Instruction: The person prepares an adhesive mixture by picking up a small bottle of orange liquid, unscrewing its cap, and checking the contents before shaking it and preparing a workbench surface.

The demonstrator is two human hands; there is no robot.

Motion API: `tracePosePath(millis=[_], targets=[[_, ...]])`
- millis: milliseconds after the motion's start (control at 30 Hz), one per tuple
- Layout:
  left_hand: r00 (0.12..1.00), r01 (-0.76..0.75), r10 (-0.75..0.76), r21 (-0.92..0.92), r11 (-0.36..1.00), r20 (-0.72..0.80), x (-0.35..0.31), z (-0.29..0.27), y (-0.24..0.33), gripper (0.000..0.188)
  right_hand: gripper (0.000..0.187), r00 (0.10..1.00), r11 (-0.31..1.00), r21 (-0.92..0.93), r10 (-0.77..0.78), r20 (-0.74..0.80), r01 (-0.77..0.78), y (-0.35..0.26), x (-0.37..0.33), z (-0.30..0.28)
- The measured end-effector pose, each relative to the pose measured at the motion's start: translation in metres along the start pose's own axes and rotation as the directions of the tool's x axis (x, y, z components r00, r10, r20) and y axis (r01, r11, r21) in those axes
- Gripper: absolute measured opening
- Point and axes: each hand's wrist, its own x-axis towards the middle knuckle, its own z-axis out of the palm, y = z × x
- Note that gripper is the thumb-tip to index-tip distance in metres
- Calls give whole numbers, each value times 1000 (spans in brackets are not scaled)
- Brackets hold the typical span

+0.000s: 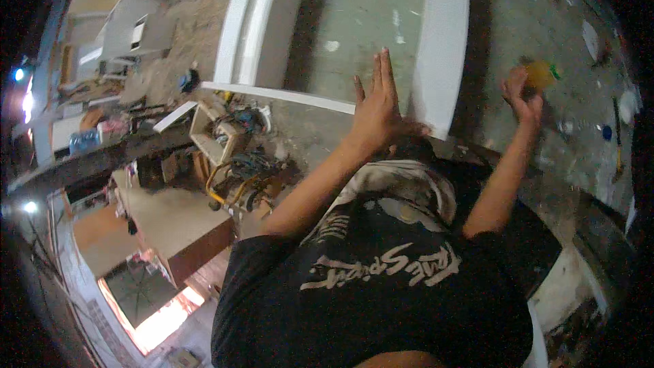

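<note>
My left hand point(377, 110) is raised with its fingers stretched out, over the near edge of a white board frame. Nothing is in it. My right hand point(524, 101) is closed around a small yellow bottle point(539, 76) with a green end, held out over the floor to the right of the frame. The frame's right board point(441, 34) runs away from me between the two hands. Its left board point(262, 20) has a stepped edge, and a thin white strip point(286, 97) crosses near my left wrist. Whether my left hand touches the frame I cannot tell.
Left of the frame lie a wooden box point(208, 138) with tangled cords and a yellow-handled tool point(221, 194). Pale cabinets point(146, 27) stand at the far left, and a large brown-edged panel point(177, 221) lower left. Scraps and a blue round thing point(606, 132) lie on the right-hand floor.
</note>
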Motion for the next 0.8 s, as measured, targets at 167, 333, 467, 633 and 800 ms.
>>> tracePosePath(millis=[167,333,467,633,800], targets=[[994,107,-105,-76,991,28,-5,-23,-21,159,98,995,997,-17,72,62,-72,24,-6,-2],[999,45,-39,-177,983,36,8,12,1,161,102,982,971,-232,92,165,-52,-18,11,-6],[1000,-18,19,-63,998,22,16,29,20,160,105,999,999,-53,11,50,-9,5,5,-3],[996,-88,89,36,995,-4,11,26,21,156,102,998,995,-100,-12,60,18,1,4,-1],[998,-18,18,2,1000,55,-5,-12,-10,149,104,995,1000,-7,-18,94,19,2,1,-2]])
